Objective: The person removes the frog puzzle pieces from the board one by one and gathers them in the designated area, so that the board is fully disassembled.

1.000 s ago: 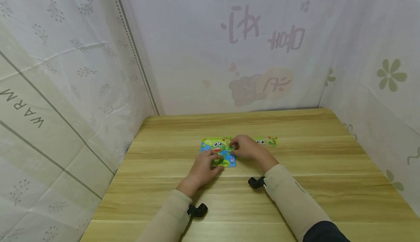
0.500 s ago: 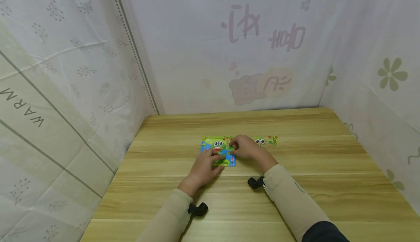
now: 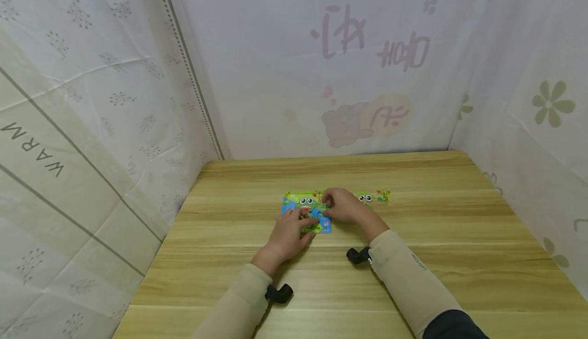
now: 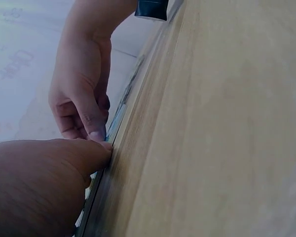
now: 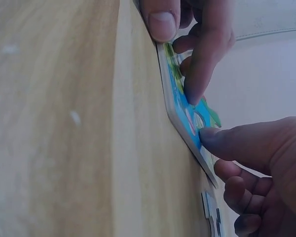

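Note:
A colourful frog puzzle point(image 3: 327, 225) lies flat on the table. The left hand point(image 3: 286, 237) rests over its lower left part, fingers spread on top and thumb at the near edge. At the puzzle's right side is the right hand point(image 3: 345, 206), its fingers bent; in the right wrist view the thumb of this hand point(image 5: 266, 163) presses on the blue surface point(image 5: 187, 121) near a curved gap, beside a slightly raised green part point(image 5: 213, 117). Its forefinger is curled near the edge. In the left wrist view the puzzle is mostly hidden behind the left hand point(image 4: 44, 182).
To the right of the puzzle, partly behind the right hand, lie a piece with frog eyes point(image 3: 365, 198) and a green and red piece point(image 3: 383, 197). The wooden table point(image 3: 413, 175) is bordered by patterned curtains point(image 3: 257, 73). Black cameras are worn on both wrists.
The left hand's fingers have shifted slightly to the right over the puzzle, and a blue notch shows more plainly between the hands. The right hand has stayed almost still.

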`<state>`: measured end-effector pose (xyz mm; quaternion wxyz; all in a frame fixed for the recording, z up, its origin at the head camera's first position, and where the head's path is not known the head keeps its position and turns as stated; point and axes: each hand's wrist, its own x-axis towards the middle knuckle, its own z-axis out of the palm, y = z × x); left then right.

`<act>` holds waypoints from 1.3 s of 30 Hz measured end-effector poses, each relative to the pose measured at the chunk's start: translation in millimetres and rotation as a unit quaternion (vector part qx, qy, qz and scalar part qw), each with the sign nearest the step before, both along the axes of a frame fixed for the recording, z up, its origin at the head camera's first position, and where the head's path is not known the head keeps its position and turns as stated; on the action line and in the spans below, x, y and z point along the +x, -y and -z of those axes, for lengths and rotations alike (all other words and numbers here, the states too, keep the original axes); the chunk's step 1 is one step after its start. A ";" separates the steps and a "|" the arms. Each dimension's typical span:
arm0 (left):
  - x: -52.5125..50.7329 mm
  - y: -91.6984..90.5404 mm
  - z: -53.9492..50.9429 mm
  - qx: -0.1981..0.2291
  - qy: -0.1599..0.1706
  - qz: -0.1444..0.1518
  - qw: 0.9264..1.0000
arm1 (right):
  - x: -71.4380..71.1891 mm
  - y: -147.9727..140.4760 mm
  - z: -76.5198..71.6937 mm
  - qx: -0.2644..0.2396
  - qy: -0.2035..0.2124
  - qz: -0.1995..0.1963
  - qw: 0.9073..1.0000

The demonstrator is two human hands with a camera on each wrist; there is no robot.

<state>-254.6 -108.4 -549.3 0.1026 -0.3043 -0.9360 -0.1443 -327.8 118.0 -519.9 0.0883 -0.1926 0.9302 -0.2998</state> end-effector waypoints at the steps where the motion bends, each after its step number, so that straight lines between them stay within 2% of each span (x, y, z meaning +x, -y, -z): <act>1: -0.1 -0.2 0.1 -0.003 0.000 0.000 1.000 | 0.1 0.0 -0.2 -0.003 0.000 0.001 1.000; 11: 0.4 -1.1 -2.0 -0.015 0.006 -0.004 1.000 | -1.8 1.9 -1.7 -0.031 -0.006 0.023 0.999; 23: 3.5 -1.7 -5.7 -0.016 0.008 -0.001 1.000 | -13.9 3.4 -6.8 -0.036 0.051 0.032 0.998; 29: 3.3 -1.6 -5.3 -0.014 0.015 0.000 1.000 | -14.0 2.7 -10.9 -0.036 0.060 0.031 0.997; 39: 3.4 -1.0 -4.4 -0.009 0.017 0.000 1.000 | -13.0 -0.3 -8.0 -0.066 0.069 0.038 0.995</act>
